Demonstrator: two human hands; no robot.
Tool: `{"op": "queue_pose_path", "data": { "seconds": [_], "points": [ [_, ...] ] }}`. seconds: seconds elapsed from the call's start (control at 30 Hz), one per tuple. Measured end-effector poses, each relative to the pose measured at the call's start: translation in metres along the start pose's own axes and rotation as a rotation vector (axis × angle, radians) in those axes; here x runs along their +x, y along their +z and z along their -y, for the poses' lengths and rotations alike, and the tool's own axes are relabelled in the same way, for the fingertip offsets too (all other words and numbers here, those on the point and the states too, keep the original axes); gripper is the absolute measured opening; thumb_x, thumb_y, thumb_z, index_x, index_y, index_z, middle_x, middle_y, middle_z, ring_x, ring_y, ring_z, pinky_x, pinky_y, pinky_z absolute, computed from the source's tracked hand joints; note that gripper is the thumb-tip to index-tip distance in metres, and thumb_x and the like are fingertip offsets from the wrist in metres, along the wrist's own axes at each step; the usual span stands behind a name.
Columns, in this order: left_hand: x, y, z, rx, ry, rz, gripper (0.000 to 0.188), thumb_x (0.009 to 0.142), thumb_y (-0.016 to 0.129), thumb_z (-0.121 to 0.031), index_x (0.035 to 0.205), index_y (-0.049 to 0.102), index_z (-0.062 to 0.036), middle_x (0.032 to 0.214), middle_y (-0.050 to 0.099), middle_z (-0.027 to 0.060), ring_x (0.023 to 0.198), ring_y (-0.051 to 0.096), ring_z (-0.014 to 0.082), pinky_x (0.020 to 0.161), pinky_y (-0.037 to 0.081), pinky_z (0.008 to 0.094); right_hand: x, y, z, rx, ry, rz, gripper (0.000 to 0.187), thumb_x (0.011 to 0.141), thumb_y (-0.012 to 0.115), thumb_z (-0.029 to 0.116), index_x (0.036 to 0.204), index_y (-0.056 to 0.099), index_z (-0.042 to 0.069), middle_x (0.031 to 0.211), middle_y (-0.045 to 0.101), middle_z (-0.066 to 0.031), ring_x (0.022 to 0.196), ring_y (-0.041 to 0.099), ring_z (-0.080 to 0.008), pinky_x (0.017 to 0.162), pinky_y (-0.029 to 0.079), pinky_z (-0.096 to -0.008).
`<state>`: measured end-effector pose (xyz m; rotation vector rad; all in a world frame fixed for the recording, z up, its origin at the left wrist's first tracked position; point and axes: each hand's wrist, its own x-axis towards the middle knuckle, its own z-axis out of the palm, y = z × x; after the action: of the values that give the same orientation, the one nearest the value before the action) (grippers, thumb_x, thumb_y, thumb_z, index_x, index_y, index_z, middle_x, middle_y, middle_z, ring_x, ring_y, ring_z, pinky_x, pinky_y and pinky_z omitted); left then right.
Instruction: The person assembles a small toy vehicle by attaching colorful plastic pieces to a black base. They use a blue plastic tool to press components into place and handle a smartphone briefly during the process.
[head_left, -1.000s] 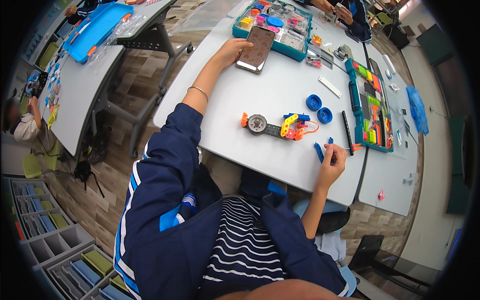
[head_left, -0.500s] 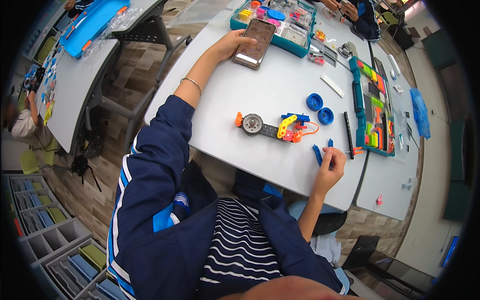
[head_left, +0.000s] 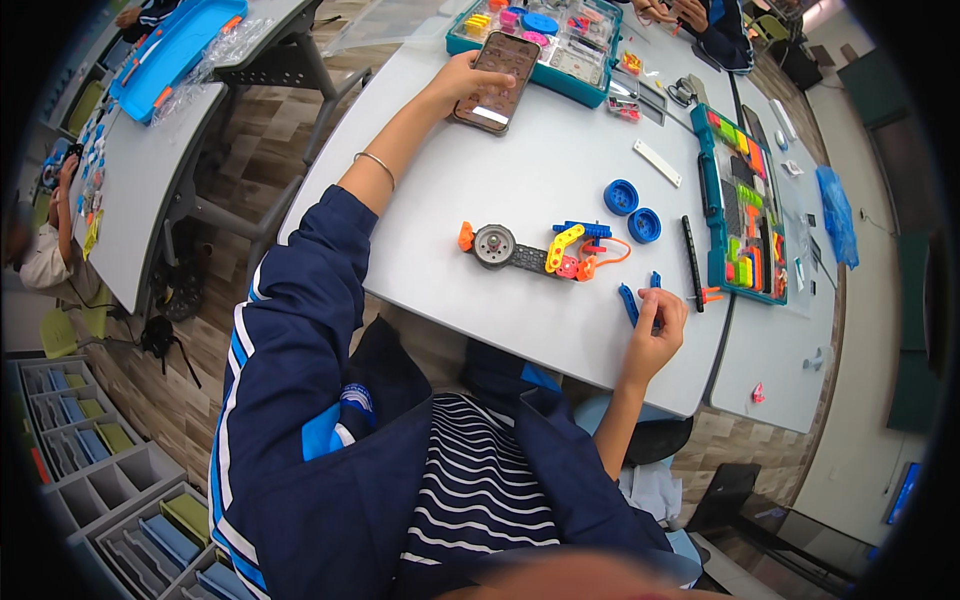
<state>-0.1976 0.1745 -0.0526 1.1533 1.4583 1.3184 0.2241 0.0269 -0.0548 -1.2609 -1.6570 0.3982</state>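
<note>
Left hand (head_left: pixel 462 82) closed on phone (head_left: pixel 492 102), thumb (head_left: pixel 495 79) now farther across; right hand (head_left: pixel 656 328), grip unclear

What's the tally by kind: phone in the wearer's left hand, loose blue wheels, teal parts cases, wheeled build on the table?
Phone in the left hand: 1
Loose blue wheels: 2
Teal parts cases: 2
Wheeled build on the table: 1
Total: 6
</note>
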Motion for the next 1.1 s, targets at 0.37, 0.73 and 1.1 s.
{"op": "queue_pose_path", "data": {
  "seconds": [0.37,0.73,1.1],
  "points": [
    [0.009,-0.01,0.007,-0.304,-0.078,0.087,0.04,0.096,0.069,-0.022,0.129,0.059,-0.002,0.119,0.072,0.0134,0.101,0.074,0.0196,0.087,0.062,0.035,-0.001,0.0,0.002,0.017,0.024,-0.001,0.011,0.095,0.064,0.006,0.087,0.07,0.001,0.091,0.071,-0.0062,0.092,0.057,-0.0193,0.077,0.047,-0.0308],
    [0.001,-0.03,0.01,-0.33,-0.033,0.286,0.059,0.096,0.06,-0.009,0.151,0.041,0.001,0.144,0.058,0.0169,0.13,0.059,0.022,0.114,0.047,0.035,-0.001,-0.002,0.002,0.021,0.018,-0.005,0.011,0.095,0.065,0.006,0.087,0.07,0.001,0.091,0.07,-0.0068,0.093,0.057,-0.0198,0.08,0.047,-0.0314],
    [0.017,-0.017,0.012,-0.126,-0.111,0.098,0.038,0.095,0.072,-0.023,0.125,0.062,-0.0035,0.114,0.072,0.0091,0.101,0.072,0.0142,0.089,0.06,0.0306,-0.001,-0.001,0.003,0.015,-0.007,0.003,0.011,0.095,0.065,0.006,0.087,0.07,0.001,0.091,0.07,-0.0064,0.093,0.057,-0.0199,0.079,0.046,-0.0315]
  ]
}}
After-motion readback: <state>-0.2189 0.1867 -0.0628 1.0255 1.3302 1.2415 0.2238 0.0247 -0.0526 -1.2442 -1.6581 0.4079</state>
